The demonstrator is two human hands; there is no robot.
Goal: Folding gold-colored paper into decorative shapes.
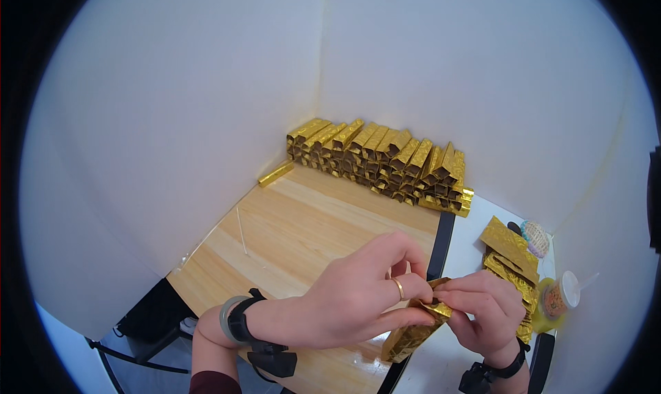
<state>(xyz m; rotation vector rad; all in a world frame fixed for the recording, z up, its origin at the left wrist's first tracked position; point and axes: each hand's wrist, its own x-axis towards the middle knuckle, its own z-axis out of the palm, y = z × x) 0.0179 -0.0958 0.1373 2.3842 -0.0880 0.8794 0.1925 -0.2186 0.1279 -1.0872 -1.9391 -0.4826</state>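
Note:
A gold patterned paper box (407, 340), long and narrow, is held at a slant between both hands above the seam of the wooden table and the white surface. My left hand (368, 291), with a ring on one finger, pinches the box's upper end from the left. From the right, my right hand (485, 308) closes its fingertips on the same end, where a flap seems folded. The fingers hide part of that end. Black straps with small dark devices sit on both wrists.
Many gold open-ended boxes (375, 146) are stacked along the back wall. One lone gold box (276, 174) lies left of them. Flat gold sleeves (509, 249) pile up at right, beside a clear plastic cup (559, 295) and a woven round item (535, 238). A thin white stick (242, 231) rests on the wooden table (310, 222).

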